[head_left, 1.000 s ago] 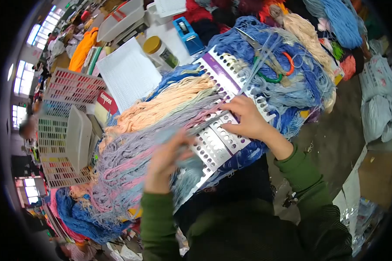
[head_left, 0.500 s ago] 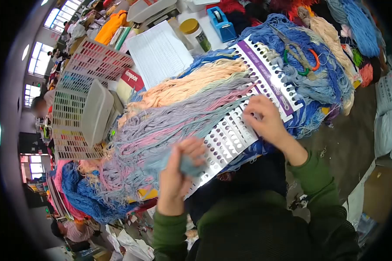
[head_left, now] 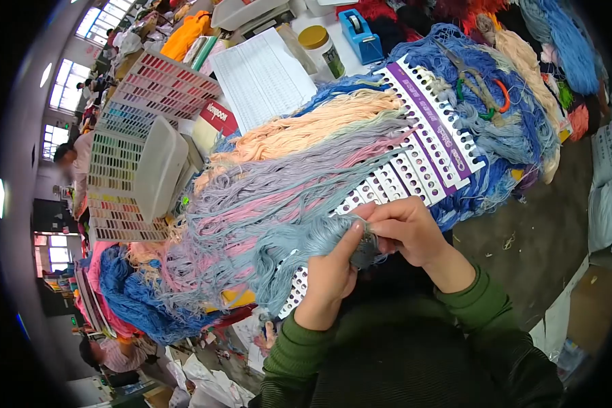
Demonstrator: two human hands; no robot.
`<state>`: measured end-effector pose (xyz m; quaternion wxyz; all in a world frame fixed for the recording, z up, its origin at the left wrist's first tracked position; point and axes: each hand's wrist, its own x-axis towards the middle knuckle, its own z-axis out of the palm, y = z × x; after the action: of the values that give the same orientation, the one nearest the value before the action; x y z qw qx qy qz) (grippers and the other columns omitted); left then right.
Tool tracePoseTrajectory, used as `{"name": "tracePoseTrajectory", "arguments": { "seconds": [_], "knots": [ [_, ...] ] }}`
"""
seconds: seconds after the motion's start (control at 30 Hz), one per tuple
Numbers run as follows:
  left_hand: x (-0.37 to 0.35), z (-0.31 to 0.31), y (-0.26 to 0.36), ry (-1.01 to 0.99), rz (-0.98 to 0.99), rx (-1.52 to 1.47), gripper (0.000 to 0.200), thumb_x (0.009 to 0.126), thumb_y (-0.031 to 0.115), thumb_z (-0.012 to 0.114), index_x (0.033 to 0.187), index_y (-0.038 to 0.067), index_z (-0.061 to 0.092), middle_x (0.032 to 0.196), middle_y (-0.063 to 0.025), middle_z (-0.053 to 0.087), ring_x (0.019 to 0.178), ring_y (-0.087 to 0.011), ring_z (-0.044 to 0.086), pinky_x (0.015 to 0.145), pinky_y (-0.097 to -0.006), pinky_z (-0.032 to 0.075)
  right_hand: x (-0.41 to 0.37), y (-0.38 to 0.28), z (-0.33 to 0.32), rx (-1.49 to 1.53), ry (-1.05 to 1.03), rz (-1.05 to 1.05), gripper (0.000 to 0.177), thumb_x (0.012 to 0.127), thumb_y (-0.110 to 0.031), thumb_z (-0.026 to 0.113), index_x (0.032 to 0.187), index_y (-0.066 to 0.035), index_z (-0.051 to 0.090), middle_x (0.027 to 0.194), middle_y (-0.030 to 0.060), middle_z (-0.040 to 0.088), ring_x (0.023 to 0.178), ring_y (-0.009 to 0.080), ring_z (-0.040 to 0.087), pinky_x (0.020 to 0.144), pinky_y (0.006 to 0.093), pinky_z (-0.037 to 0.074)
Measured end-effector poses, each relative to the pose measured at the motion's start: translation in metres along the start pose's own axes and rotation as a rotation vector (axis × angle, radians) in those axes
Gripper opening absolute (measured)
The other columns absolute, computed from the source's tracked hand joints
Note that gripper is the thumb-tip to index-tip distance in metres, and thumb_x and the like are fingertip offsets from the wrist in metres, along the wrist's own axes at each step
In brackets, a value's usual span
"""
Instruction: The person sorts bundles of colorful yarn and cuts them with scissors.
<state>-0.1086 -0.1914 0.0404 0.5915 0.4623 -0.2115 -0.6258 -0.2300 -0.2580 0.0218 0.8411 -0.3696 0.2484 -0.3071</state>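
Note:
My left hand [head_left: 333,272] is wrapped round a grey-blue thread bundle [head_left: 319,234], whose loose strands hang to the left. At the bundle's right end my right hand [head_left: 404,231] pinches strands, its fingertips close to my left thumb. Just beyond the hands lie punched white cards with purple bands [head_left: 425,122]. Peach threads [head_left: 306,126], lilac threads [head_left: 251,177] and pink threads run leftward from the card holes. A looser row of grey-blue threads also comes from the cards.
Scissors [head_left: 479,85] rest on a blue yarn pile [head_left: 517,129] at the right. Behind are a blue tape dispenser [head_left: 360,37], a lidded jar [head_left: 321,51], a paper sheet [head_left: 265,78], a plastic bin [head_left: 160,170] and colour charts [head_left: 119,163]. People are at the far left.
My hands have come together at the grey-blue bundle. My right hand moved down from the cards, and my left hand moved right with the bundle. The view has shifted slightly.

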Motion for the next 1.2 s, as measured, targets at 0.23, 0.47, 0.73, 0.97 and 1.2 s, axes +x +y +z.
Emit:
{"name": "tracePoseTrajectory", "arguments": {
  "seconds": [0.23, 0.47, 0.73, 0.97, 1.2],
  "knots": [
    [0.003, -0.002, 0.001, -0.012, -0.096, -0.327, 0.031, 0.084, 0.012, 0.042, 0.108, -0.008, 0.043, 0.104, -0.0158, 0.050, 0.092, -0.0213, 0.051, 0.081, -0.0328, 0.041, -0.002, -0.006, -0.006, 0.153, -0.030, 0.018, 0.012, 0.073, -0.005, 0.053, 0.078, 0.004, 0.058, 0.091, 0.0105, 0.057, 0.051, 0.0053, 0.046, 0.044, 0.0167, 0.034],
    [0.001, -0.002, 0.000, -0.021, -0.001, -0.295, 0.032, 0.081, 0.011, 0.048, 0.107, -0.007, 0.044, 0.104, -0.0151, 0.050, 0.092, -0.0207, 0.051, 0.080, -0.0339, 0.041, 0.002, -0.007, -0.004, 0.146, -0.065, 0.082, 0.012, 0.074, -0.007, 0.054, 0.078, 0.004, 0.057, 0.091, 0.0093, 0.057, 0.050, 0.0048, 0.045, 0.044, 0.0167, 0.034],
    [0.005, 0.007, 0.000, 0.073, 0.001, -0.231, 0.023, 0.080, 0.005, 0.048, 0.102, -0.003, 0.048, 0.103, -0.0127, 0.051, 0.090, -0.0190, 0.051, 0.079, -0.0312, 0.041, 0.001, -0.013, 0.001, 0.084, -0.027, 0.046, 0.012, 0.073, -0.004, 0.057, 0.081, 0.004, 0.059, 0.084, 0.0054, 0.058, 0.048, 0.0030, 0.045, 0.042, 0.0148, 0.033],
    [0.007, 0.011, -0.002, 0.127, 0.065, -0.241, 0.015, 0.083, 0.010, 0.045, 0.090, -0.002, 0.050, 0.088, -0.0090, 0.053, 0.082, -0.0165, 0.051, 0.076, -0.0293, 0.042, 0.007, 0.006, -0.012, 0.125, 0.005, -0.179, 0.008, 0.073, -0.003, 0.054, 0.076, 0.003, 0.058, 0.091, 0.0069, 0.054, 0.052, 0.0042, 0.044, 0.041, 0.0159, 0.033],
    [-0.018, -0.155, 0.038, 0.092, 0.211, -1.349, 0.017, 0.083, 0.009, 0.034, 0.068, 0.007, 0.041, 0.055, 0.0025, 0.036, 0.044, -0.0058, 0.033, 0.039, -0.0204, 0.029, -0.020, -0.082, -0.088, 0.465, 0.099, -0.331, 0.005, 0.077, -0.007, 0.045, 0.079, -0.004, 0.042, 0.070, 0.0058, 0.045, 0.050, 0.0142, 0.039, 0.048, 0.0278, 0.039]
  ]
}}
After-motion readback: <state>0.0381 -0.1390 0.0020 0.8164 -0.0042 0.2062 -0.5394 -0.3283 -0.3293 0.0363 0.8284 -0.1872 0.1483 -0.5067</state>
